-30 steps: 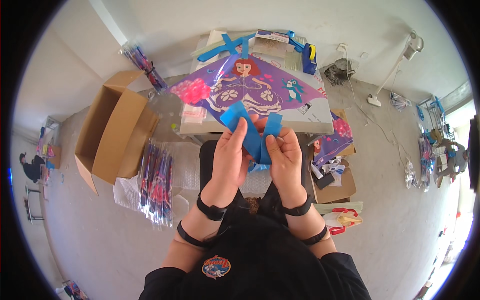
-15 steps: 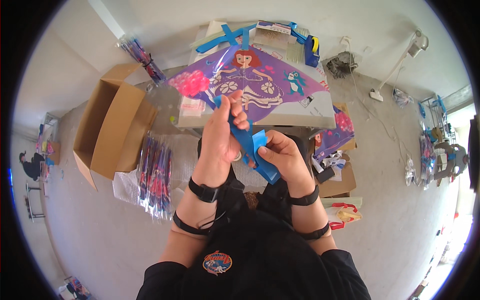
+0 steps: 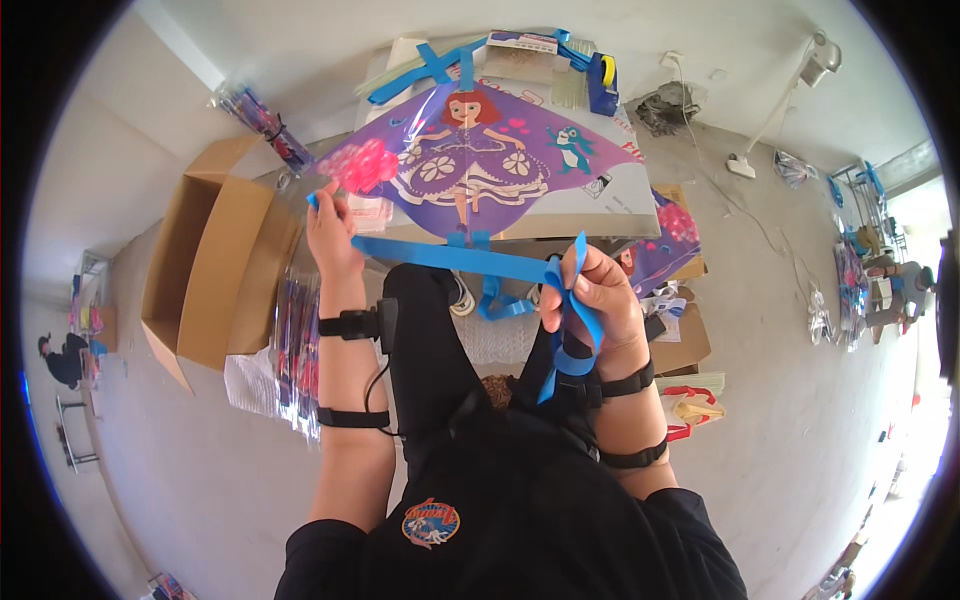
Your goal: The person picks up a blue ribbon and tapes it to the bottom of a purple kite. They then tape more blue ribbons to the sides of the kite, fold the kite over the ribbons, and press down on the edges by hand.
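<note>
A blue ribbon is stretched across my lap between my two hands. My left hand, raised near the table's left front corner, is closed on one end, and a blue tip sticks out above its fingers. My right hand pinches the other end, where folds and loose tails of ribbon hang over the wrist. Another blue loop dangles below the stretched part. Beyond my hands a purple kite printed with a red-haired princess lies on the table, its lower tip near the front edge with blue pieces there.
On the table stand a blue tape dispenser and more blue ribbon. An open cardboard box and wrapped bundles are on the floor at left. At right are another purple kite and a carton.
My hands have moved apart, the left one out to the left. The ribbon, bunched between them before, is now drawn out in a long strip.
</note>
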Demonstrator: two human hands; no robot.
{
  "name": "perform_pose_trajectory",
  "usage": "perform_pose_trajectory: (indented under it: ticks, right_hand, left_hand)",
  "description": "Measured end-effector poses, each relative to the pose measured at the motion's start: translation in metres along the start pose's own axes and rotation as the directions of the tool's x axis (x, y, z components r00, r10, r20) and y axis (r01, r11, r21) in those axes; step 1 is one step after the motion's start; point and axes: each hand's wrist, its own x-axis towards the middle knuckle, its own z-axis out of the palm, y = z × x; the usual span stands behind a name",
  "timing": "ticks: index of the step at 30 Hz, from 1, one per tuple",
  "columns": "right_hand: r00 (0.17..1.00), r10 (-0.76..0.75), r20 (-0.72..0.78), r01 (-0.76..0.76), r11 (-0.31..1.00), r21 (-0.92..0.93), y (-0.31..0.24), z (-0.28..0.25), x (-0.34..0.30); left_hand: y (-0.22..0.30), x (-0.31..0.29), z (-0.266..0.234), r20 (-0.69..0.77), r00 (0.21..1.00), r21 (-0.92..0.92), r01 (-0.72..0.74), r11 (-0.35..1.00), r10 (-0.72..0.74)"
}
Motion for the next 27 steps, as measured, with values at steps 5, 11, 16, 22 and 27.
perform_pose_trajectory:
  ticks: [5, 11, 16, 22, 27]
  right_hand:
    - [0.997, -0.070, -0.031, 0.070, 0.997, -0.014, -0.005, -0.004, 0.006]
    - [0.999, -0.030, -0.009, 0.031, 0.999, 0.041, 0.000, 0.000, 0.020]
    - [0.998, -0.002, -0.068, -0.001, 0.999, -0.044, -0.001, 0.005, 0.017]
    - [0.994, 0.034, -0.105, -0.043, 0.995, -0.088, 0.010, -0.007, 0.017]
    - [0.987, 0.035, -0.155, -0.059, 0.986, -0.153, 0.008, -0.011, 0.014]
  left_hand:
    - [0.001, -0.028, 0.008, 0.261, 0.962, 0.218, 0.018, 0.976, -0.076]
    - [0.034, -0.117, 0.077, 0.826, 0.464, 0.194, 0.299, 0.934, -0.320]
    - [0.024, -0.135, 0.079, 0.870, 0.381, 0.216, 0.275, 0.937, -0.312]
    - [0.019, -0.140, 0.082, 0.811, 0.458, 0.332, 0.153, 0.931, -0.365]
    - [0.006, -0.133, 0.073, 0.806, 0.514, 0.306, 0.065, 0.950, -0.294]
